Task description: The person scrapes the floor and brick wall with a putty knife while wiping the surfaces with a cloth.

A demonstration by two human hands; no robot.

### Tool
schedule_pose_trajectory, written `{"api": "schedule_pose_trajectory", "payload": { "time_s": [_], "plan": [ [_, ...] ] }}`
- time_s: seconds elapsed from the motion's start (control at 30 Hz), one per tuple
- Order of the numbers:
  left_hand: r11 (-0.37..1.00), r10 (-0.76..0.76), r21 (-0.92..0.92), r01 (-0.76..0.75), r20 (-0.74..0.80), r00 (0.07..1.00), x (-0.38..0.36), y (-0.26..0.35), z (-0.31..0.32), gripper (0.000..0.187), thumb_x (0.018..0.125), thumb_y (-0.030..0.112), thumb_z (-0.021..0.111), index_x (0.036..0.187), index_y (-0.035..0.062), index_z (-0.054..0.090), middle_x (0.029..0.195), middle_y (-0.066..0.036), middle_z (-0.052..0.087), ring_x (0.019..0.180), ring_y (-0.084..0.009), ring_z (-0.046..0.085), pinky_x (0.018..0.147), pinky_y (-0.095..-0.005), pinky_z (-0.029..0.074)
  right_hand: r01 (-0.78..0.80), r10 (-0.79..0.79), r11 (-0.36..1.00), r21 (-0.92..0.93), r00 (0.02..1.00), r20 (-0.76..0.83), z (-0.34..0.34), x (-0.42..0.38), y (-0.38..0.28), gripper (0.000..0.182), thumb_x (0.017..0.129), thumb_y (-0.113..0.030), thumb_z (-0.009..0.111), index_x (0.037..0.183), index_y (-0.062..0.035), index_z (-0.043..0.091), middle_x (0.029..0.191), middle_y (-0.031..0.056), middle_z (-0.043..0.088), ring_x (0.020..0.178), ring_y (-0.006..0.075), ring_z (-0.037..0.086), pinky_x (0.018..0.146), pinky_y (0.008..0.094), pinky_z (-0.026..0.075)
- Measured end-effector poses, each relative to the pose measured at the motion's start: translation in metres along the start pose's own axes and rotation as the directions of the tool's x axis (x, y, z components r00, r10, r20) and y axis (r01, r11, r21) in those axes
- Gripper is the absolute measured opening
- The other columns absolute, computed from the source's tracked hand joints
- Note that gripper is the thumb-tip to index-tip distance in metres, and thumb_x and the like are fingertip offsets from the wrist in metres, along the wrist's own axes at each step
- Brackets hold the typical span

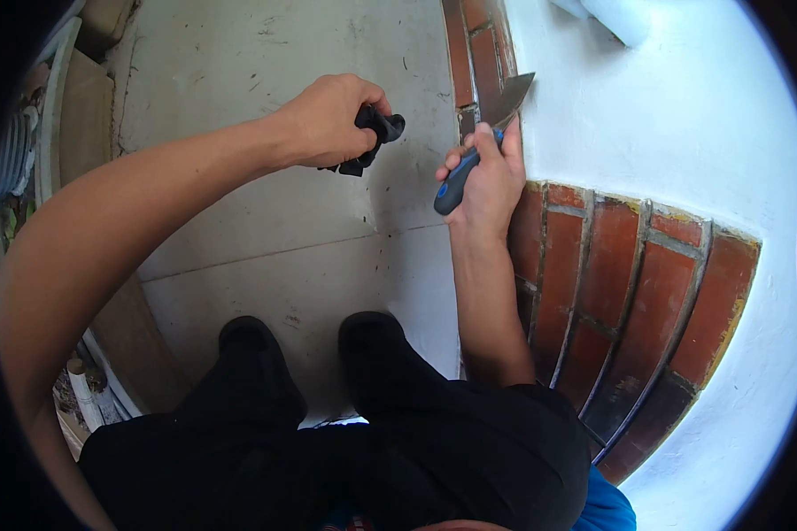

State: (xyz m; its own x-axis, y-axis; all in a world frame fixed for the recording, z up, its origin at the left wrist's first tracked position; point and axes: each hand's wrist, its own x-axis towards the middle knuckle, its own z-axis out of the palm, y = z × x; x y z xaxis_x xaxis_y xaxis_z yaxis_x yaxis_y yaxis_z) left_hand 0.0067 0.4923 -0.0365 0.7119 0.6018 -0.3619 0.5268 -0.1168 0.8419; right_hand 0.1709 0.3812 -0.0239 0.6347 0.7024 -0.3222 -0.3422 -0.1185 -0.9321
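My right hand (490, 181) is wrapped round the dark grey and blue handle of a putty knife (508, 99). Its flat metal blade points up and away, over the strip of red brick (484, 62) where it meets the white wall (584, 115). Out over the pale floor, my left hand (332, 119) grips a crumpled black cloth (374, 142) between thumb and fingers. Part of the cloth hangs below the palm, and the hand is clear of the wall.
A panel of red bricks (611, 265) with grey joints is set into the white wall beside my right forearm. Large pale tiles (283, 53) cover the floor, with specks of debris. My dark shoes (248, 341) stand there. Along the left runs a ledge (84, 115) with clutter behind it.
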Motion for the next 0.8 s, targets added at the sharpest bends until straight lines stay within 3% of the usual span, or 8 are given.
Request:
{"api": "schedule_pose_trajectory", "payload": {
  "time_s": [0.07,0.17,0.37,0.47,0.8],
  "plan": [
    [0.999,0.044,-0.002,-0.044,-0.020,0.999,0.000,-0.001,0.000,0.032,0.078,0.001,0.060,0.109,-0.0050,0.063,0.084,-0.012,0.070,0.073,-0.0163,0.066,0.066,-0.0304,0.055,0.015,-0.015,1.000,-0.013,1.000,0.001,-0.004,-0.009,0.000,0.059,0.099,-0.009,0.050,0.154,-0.0132,0.028,0.077,0.0017,0.046,0.053,0.0119,0.049,0.043,0.0288,0.045],
    [0.999,-0.041,-0.021,0.042,0.008,0.999,-0.004,0.005,-0.002,0.031,0.078,0.001,0.060,0.108,-0.0050,0.063,0.084,-0.012,0.070,0.073,-0.0167,0.066,0.067,-0.0309,0.055,0.010,-0.010,1.000,-0.009,1.000,0.012,-0.006,0.000,0.000,0.054,0.099,-0.008,0.050,0.149,-0.0126,0.032,0.080,0.0026,0.048,0.054,0.0131,0.052,0.044,0.0287,0.047],
    [0.999,0.040,-0.013,-0.040,-0.017,0.999,-0.001,0.002,0.001,0.031,0.077,0.002,0.061,0.108,-0.0046,0.063,0.085,-0.013,0.070,0.074,-0.0177,0.067,0.069,-0.0308,0.055,0.034,-0.034,0.998,-0.057,0.999,0.009,-0.006,-0.010,0.000,0.059,0.099,-0.009,0.050,0.153,-0.0123,0.027,0.081,0.0028,0.048,0.055,0.0131,0.052,0.044,0.0288,0.046],
    [1.000,-0.020,-0.002,0.020,0.008,1.000,-0.002,0.004,0.000,0.032,0.077,0.002,0.060,0.109,-0.0041,0.063,0.085,-0.013,0.070,0.073,-0.0176,0.066,0.068,-0.0310,0.055,0.017,-0.017,1.000,-0.016,1.000,-0.016,0.000,-0.006,0.001,0.058,0.099,-0.009,0.051,0.153,-0.0119,0.028,0.081,0.0027,0.048,0.055,0.0131,0.052,0.043,0.0289,0.046],
    [1.000,0.016,0.020,-0.016,0.003,1.000,-0.001,0.005,-0.002,0.033,0.077,0.002,0.061,0.109,-0.0041,0.064,0.086,-0.013,0.070,0.073,-0.0178,0.066,0.067,-0.0318,0.055,0.061,-0.061,0.997,-0.041,0.998,-0.007,0.000,-0.005,0.003,0.063,0.100,-0.009,0.051,0.156,-0.0129,0.023,0.079,0.0025,0.048,0.054,0.0115,0.050,0.043,0.0275,0.045]
  ]
}}
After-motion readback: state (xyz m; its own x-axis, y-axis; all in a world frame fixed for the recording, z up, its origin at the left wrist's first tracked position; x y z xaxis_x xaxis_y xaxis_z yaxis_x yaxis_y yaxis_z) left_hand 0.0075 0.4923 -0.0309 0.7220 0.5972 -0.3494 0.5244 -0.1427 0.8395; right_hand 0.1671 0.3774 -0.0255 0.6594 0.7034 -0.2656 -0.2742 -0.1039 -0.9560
